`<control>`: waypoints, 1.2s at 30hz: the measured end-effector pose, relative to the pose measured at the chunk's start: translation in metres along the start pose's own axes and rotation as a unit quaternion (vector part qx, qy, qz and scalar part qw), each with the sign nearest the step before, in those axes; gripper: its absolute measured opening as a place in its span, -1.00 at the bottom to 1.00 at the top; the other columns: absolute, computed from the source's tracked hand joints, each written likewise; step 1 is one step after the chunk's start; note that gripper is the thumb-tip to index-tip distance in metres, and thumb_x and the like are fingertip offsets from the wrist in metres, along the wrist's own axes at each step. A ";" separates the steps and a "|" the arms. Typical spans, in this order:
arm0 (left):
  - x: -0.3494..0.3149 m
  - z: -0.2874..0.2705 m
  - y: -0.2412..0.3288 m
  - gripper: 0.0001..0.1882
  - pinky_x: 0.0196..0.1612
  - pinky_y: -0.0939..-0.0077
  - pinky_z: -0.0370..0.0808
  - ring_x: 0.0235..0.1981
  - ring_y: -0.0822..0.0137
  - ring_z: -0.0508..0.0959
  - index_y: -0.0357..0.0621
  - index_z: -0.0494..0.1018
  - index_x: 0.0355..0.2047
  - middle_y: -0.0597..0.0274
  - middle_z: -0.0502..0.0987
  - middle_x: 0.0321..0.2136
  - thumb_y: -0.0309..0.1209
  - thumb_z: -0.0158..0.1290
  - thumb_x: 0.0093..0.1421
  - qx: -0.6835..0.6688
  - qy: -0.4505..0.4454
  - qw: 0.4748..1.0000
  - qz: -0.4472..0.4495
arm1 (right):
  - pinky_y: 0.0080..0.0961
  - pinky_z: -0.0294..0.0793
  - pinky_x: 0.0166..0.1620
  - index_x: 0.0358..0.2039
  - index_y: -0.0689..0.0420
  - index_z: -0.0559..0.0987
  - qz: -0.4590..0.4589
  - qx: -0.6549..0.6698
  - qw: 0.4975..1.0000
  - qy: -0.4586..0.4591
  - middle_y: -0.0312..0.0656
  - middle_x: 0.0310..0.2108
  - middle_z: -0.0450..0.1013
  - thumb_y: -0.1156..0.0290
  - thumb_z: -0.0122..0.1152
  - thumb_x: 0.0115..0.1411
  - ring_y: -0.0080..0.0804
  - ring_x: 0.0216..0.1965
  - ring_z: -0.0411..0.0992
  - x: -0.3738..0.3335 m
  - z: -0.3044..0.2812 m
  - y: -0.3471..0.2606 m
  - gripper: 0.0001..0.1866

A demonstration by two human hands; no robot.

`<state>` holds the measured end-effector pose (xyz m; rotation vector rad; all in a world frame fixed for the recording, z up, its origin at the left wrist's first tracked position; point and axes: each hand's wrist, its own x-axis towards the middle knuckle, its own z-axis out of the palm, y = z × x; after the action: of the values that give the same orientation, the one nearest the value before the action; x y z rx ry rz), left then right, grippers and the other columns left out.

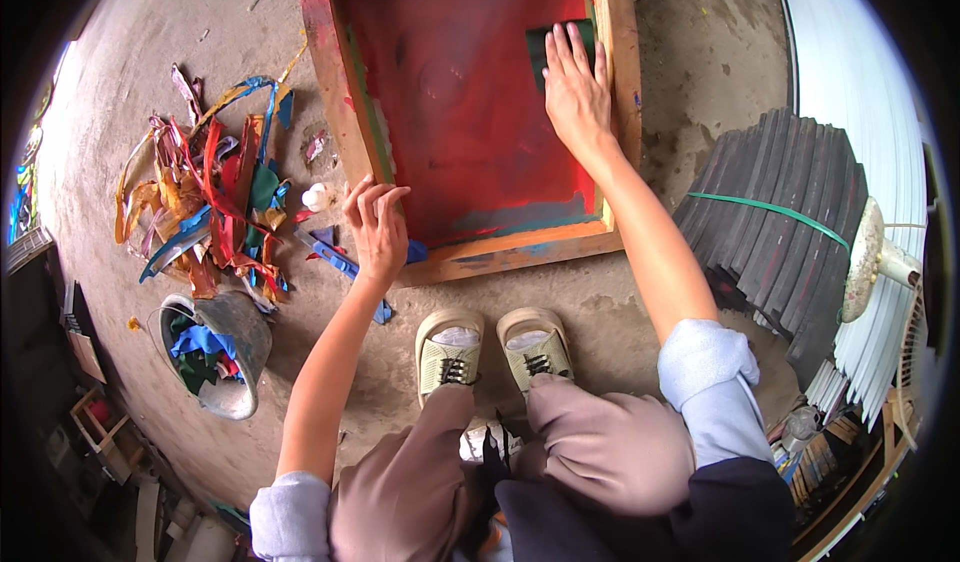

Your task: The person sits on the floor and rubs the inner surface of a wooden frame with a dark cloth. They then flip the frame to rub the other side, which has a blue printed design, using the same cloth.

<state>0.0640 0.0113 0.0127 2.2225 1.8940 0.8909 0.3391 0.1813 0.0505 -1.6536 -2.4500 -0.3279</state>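
Bare concrete floor carries everything: a wooden-framed screen (470, 112) lies flat ahead of the person's feet, its mesh coated deep red. The right hand (575, 92) lies flat, fingers stretched, pressing a dark green pad (555, 42) against the mesh near the frame's far right corner; it is a flat press, not a closed grip. The left hand (378, 227) rests on the frame's near left corner, fingers loosely bent, steadying it and clasping nothing that I can see.

Most of the mesh still looks thickly red. A greyer, paler band runs along the near edge, so I would judge the wiping well short of finished, with the middle and left side yet to do.

To the left on the floor lie a heap of coloured tape strips (205, 197) and a metal bucket (215, 347) of scraps; dark stacked slats (775, 212) sit to the right.
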 end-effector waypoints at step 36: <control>-0.002 -0.012 -0.001 -0.67 0.35 -0.11 0.08 0.25 0.08 0.18 0.02 0.48 -0.13 0.22 0.35 -0.04 -0.54 0.11 0.06 -0.011 -0.049 0.999 0.010 | -0.38 0.01 0.42 0.22 0.12 0.37 -0.081 0.251 0.958 -0.114 -0.15 0.31 0.18 0.66 0.12 0.14 -0.27 0.38 0.02 -0.145 0.006 -0.045 -0.41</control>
<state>0.0574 0.0062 0.0210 2.2318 1.8142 0.7871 0.3512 0.0378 0.0028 -1.3330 -2.5424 0.4602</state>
